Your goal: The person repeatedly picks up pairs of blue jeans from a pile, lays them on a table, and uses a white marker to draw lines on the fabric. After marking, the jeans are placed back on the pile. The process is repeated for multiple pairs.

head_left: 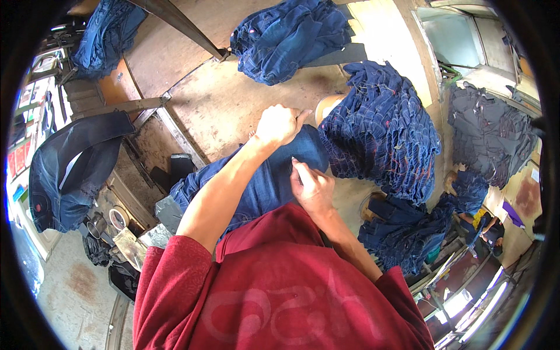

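A blue denim garment [265,184], smooth and faded at its rounded far end, stretches in front of me. My left hand [277,125] is curled closed above its far edge, with the thumb pointing right; the inside of the fist is hidden. Lower and to the right, my right hand [314,188] is closed over the denim, thumb and forefinger together near a small dark thing too tiny to name. A large stack of folded dark blue jeans [382,131] rises just right of both hands.
Another denim pile [291,38] lies at the far side, and more denim [408,230] is at the right. Dark grey garments [490,131] are heaped farther right. Jeans [76,169] hang over a metal frame [119,109] at left. A person [493,233] is at the far right.
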The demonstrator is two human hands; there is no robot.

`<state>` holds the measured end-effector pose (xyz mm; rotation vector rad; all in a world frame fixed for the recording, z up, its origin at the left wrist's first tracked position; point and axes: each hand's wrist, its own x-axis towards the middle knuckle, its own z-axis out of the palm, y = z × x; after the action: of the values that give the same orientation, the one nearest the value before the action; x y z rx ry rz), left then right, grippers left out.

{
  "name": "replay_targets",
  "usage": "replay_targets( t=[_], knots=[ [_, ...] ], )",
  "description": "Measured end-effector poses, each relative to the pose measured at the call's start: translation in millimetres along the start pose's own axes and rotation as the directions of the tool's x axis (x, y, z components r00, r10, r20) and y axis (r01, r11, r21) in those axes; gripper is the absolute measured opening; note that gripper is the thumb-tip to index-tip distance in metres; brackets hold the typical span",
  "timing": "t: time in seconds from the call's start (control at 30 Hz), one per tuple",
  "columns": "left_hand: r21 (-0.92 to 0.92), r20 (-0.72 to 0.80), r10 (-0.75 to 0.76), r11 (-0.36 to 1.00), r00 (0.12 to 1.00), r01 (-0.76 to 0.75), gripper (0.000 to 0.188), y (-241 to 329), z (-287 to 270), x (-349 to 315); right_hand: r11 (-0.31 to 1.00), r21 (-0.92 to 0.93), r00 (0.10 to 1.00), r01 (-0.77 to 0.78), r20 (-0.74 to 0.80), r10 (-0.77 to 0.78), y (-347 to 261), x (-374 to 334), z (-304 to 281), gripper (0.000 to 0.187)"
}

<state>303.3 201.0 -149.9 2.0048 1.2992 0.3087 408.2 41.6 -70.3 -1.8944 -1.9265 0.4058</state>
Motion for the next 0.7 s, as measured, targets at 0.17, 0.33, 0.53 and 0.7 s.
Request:
replay_targets(
  t=[0.17,0.33,0.53,0.7],
  knots=[
    [0.032,0.013,-0.009,0.999,1.0,0.009,0.053,1.1,-1.1,0.2,0.991,0.03,0.986,-0.132,0.105,0.128,-3.3,-4.4,-11.2,0.016],
    [-0.001,-0.055,-0.024,1.0,0.998,0.024,0.044,15.7,-32.1,-10.1,0.929,0.261,0.959,-0.261,-0.041,0.281,5.1,-9.2,-38.6,0.025],
    [0.21,-0.248,0.244,0.958,0.938,-0.194,0.027,38.2,-68.6,-133.7,0.959,0.239,0.982,-0.151,-0.077,0.174,15.9,-17.0,-17.2,0.035],
    [0.265,-0.293,0.106,0.964,0.95,-0.025,0.021,33.1,-33.2,-190.1,0.999,-0.026,0.994,0.034,-0.105,-0.036,25.4,-21.3,6.5,0.017]
  ],
)
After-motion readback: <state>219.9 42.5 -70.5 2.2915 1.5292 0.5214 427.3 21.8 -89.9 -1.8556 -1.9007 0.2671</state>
